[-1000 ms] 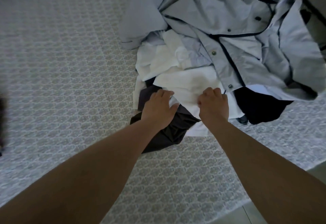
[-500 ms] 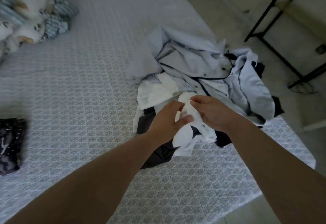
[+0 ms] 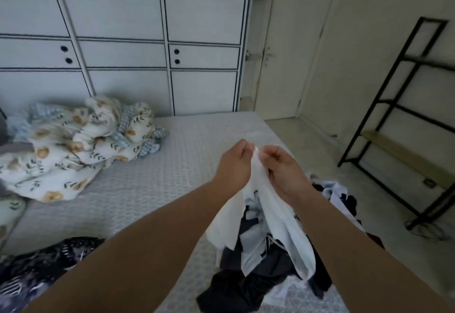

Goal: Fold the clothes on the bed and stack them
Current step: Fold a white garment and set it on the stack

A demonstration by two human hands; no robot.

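Observation:
A white garment (image 3: 273,216) hangs in the air above the bed (image 3: 152,189), bunched at its top edge. My left hand (image 3: 234,165) and my right hand (image 3: 283,167) both pinch that top edge, close together, knuckles almost touching. Below the hanging cloth lies the pile of unfolded clothes (image 3: 261,271), dark and white pieces mixed, near the bed's right edge. A dark patterned folded garment (image 3: 37,271) lies on the bed at the lower left, partly behind my left forearm.
A crumpled floral duvet (image 3: 73,145) fills the bed's far left. White wardrobe doors (image 3: 123,54) stand behind the bed. A black metal shelf (image 3: 403,125) stands on the floor to the right, beside a closed door (image 3: 290,54).
Both hands lifted the white garment up off the pile, and it now hangs free. My head tilted up, bringing the wardrobe, door and shelf into view.

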